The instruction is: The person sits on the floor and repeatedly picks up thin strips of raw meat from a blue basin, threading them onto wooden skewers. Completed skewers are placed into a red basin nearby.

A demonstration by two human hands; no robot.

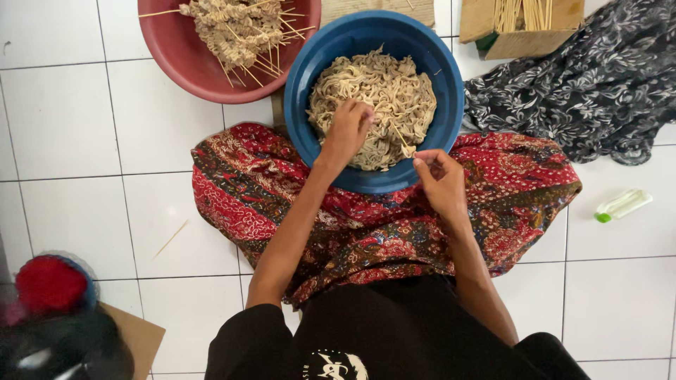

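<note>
your black shirt [394, 331] fills the bottom edge, with the red patterned cloth [246, 190] spread over your lap on the white tiled floor [63, 119]. your left hand [346, 130] reaches into the blue bowl [451, 105], fingers curled down and grasping the pale strips [387, 98] piled inside. your right hand [440, 179] sits at the bowl's near rim, pinching a thin wooden skewer [403, 139] that points into the pile. just beside it, a red bowl [176, 49] holds finished skewers [236, 28].
</note>
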